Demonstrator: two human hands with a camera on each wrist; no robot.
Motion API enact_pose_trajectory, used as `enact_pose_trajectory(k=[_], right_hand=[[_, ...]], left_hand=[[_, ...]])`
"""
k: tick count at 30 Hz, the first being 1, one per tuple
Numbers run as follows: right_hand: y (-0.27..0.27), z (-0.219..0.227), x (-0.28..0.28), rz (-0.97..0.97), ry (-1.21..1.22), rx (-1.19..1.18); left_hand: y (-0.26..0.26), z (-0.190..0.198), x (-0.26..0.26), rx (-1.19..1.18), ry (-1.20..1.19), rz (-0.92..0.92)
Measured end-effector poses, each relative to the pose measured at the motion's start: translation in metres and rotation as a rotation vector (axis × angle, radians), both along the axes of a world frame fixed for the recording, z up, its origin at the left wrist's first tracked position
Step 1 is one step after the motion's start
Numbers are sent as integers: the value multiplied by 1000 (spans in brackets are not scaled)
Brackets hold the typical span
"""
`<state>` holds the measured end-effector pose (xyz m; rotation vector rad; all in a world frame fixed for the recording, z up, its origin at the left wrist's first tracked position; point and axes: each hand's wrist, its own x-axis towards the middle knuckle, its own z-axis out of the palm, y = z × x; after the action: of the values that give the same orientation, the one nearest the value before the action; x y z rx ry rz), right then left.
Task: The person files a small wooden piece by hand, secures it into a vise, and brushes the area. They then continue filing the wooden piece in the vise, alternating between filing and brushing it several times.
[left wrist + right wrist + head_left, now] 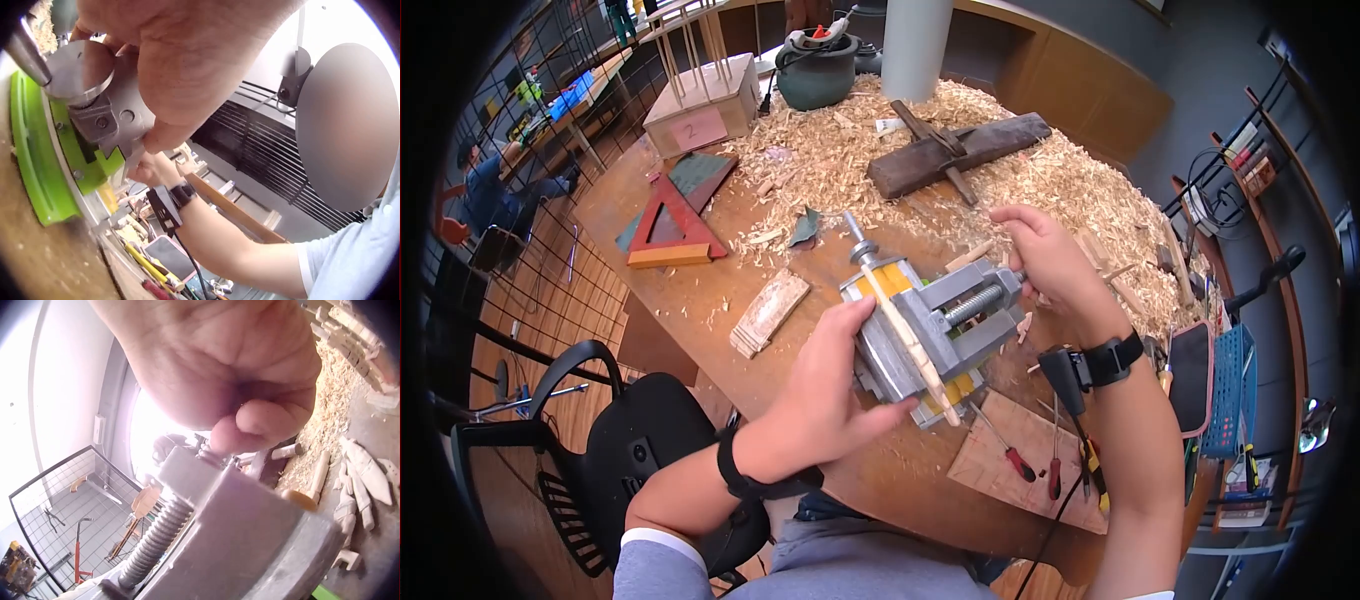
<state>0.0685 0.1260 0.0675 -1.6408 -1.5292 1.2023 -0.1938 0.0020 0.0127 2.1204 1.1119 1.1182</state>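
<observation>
A grey metal drill-press vise (988, 336) with yellow and green parts stands on the table in front of me. A long, pale whittled wooden stick (915, 348) lies between its jaws, both ends sticking out. My left hand (825, 385) grips the vise's left side, thumb at the near end and fingers toward the far end; the left wrist view shows it over the metal body, beside a round knob (78, 72). At the screw end, my right hand (1057, 262) has its fingers curled round the vise handle, which they mostly hide. The threaded screw (156, 540) shows below that hand.
Wood shavings (1080, 205) cover the table's far side, with a dark wooden plane (1005, 142) on them. A red triangle (675, 225) and a carved wood block (770, 310) lie left. Red-handled tools (1055, 478) rest on a board at the near right.
</observation>
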Motion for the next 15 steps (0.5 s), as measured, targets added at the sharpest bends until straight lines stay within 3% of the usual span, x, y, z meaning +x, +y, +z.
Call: enact_pose_trajectory(k=[5, 7, 9, 11, 13, 15], right_hand=[[-26, -8, 40, 37, 31, -5], [-41, -19, 57, 80, 20, 97], [-59, -29, 69, 66, -97, 158], [-73, -31, 76, 307, -490, 651], [-80, -25, 74, 307, -516, 557], [-76, -27, 74, 318, -720, 757]], left_hand=[[28, 16, -19, -111, 2, -211], [38, 15, -23, -145, 5, -248], [46, 16, -25, -191, -8, -332], [48, 20, -26, -238, 18, -340], [50, 22, -25, -287, 44, -351], [50, 21, -25, -256, 64, -344]])
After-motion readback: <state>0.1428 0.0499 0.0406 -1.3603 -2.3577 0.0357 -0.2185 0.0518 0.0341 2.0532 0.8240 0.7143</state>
